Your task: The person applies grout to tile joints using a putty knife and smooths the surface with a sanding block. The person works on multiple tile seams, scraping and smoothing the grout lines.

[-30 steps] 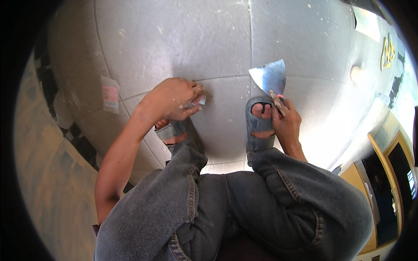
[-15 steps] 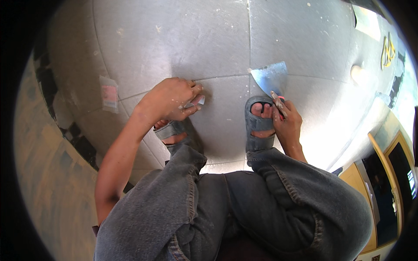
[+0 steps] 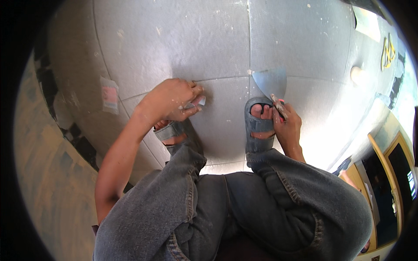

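Observation:
My left hand (image 3: 170,100) hangs low over the grey tiled floor (image 3: 191,48), in front of my left sandal. Its fingers are closed on a small scrap of clear and whitish plastic (image 3: 198,102). In my right hand (image 3: 289,126), beside my right sandal (image 3: 260,124), is a putty knife (image 3: 271,81). The fingers wrap its red and dark, paint-smeared handle, and the broad metal blade points away from me, close to a tile joint. Whether the blade touches the floor, I cannot tell.
A clear packet with a pink label (image 3: 109,95) lies on the tiles at the left. To the right are a pale rounded object (image 3: 359,76), a yellow looped strap (image 3: 387,52) and a white sheet (image 3: 368,24). Wooden-framed furniture (image 3: 396,182) stands at the lower right.
The putty knife's blade has tilted slightly and reflects less light. Part of another person's limb has come into view beyond my right knee. My left hand has hardly moved.

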Tool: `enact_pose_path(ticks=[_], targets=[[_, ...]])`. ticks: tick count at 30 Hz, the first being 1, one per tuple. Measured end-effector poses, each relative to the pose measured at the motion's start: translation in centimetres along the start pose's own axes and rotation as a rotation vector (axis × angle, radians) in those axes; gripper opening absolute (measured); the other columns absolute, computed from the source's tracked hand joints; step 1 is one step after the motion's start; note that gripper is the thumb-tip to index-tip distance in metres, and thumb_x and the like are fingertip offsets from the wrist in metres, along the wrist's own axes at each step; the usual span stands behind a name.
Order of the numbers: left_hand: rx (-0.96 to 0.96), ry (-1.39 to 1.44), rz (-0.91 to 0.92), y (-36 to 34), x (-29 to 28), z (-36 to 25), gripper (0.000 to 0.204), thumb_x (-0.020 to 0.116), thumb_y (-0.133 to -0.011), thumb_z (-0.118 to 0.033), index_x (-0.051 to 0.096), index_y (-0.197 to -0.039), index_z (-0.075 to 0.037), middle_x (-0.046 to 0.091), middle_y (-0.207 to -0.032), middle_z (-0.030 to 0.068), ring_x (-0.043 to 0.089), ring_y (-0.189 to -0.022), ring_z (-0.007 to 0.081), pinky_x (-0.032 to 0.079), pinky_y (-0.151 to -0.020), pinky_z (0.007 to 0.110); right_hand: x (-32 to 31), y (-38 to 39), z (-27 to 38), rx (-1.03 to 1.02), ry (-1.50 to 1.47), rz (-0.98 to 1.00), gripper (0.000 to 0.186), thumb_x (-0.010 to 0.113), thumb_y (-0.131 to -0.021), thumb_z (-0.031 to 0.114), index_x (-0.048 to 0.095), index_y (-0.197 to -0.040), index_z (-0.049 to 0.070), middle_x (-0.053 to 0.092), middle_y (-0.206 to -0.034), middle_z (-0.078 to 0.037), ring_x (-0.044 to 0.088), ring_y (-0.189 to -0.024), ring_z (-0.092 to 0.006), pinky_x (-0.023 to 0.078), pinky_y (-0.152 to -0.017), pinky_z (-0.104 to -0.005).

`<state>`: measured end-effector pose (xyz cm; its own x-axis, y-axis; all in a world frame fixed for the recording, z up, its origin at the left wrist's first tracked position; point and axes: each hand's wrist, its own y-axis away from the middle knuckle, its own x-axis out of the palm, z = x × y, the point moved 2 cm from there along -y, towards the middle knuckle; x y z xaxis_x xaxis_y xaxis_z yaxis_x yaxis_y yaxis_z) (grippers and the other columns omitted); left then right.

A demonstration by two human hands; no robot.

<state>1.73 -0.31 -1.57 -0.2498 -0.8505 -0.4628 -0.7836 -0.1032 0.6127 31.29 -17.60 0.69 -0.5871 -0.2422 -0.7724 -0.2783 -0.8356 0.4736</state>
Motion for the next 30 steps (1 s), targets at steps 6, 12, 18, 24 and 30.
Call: enact_pose_path(ticks=[6,12,18,24,30], targets=[[0.03,0.035,-0.02,0.0,-0.2,-0.3,0.042,0.074,-0.086,-0.027,0.064,-0.117,-0.001,0.069,-0.103,0.0166,0.068,-0.097,0.0368,0.054,-0.088,0.046,-0.1,0.5,0.1,0.05,-0.016,0.027,0.036,0.07,-0.094,0.013,0.072,-0.129,0.019,0.061,-0.087,-0.011,0.066,-0.075,-0.0305,0.053,-0.068,-0.0415],[0.021,-0.006,-0.014,0.1,-0.2,0.0,0.043,0.073,-0.087,-0.029,0.064,-0.118,0.0,0.068,-0.103,0.0163,0.067,-0.096,0.037,0.054,-0.087,0.046,-0.2,0.5,0.2,0.031,-0.005,0.019,0.035,0.07,-0.094,0.013,0.073,-0.129,0.019,0.061,-0.087,-0.012,0.066,-0.076,-0.0315,0.051,-0.067,-0.0426],[0.025,-0.005,-0.027,0.1,0.4,0.1,0.046,0.072,-0.088,-0.029,0.064,-0.122,0.001,0.069,-0.103,0.0164,0.067,-0.096,0.0368,0.054,-0.089,0.045,0.2,0.0,-0.1,0.026,-0.035,0.008,0.029,0.07,-0.094,0.013,0.074,-0.122,0.015,0.061,-0.088,-0.012,0.066,-0.077,-0.0326,0.051,-0.067,-0.0433],[0.025,0.02,-0.011,0.1,0.6,-0.1,0.049,0.071,-0.088,-0.028,0.064,-0.124,0.004,0.069,-0.104,0.018,0.068,-0.098,0.0377,0.054,-0.09,0.046,0.2,-0.1,0.0,0.032,-0.026,0.0,0.033,0.07,-0.093,0.012,0.073,-0.126,0.017,0.061,-0.088,-0.013,0.066,-0.076,-0.032,0.052,-0.069,-0.0429],[0.027,0.023,0.029,-0.1,0.2,-0.3,0.049,0.071,-0.088,-0.028,0.063,-0.124,0.005,0.069,-0.105,0.0191,0.067,-0.099,0.0383,0.054,-0.091,0.046,-0.2,0.6,0.0,0.052,-0.003,0.005,0.041,0.069,-0.094,0.012,0.071,-0.133,0.023,0.06,-0.087,-0.012,0.066,-0.076,-0.0306,0.052,-0.068,-0.0428]])
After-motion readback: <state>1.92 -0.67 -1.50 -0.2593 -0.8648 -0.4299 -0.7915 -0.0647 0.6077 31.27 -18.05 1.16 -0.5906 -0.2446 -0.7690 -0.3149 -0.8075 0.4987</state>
